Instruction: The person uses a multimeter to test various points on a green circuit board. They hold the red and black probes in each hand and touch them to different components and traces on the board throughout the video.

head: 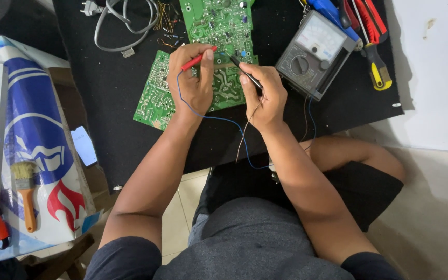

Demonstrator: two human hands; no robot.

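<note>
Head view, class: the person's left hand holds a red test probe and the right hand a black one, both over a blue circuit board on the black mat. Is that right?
Not quite. The head view shows the circuit board is green, not blue. The rest stands: the left hand holds the red test probe, the right hand the black probe, both over the board on the black mat.
</note>
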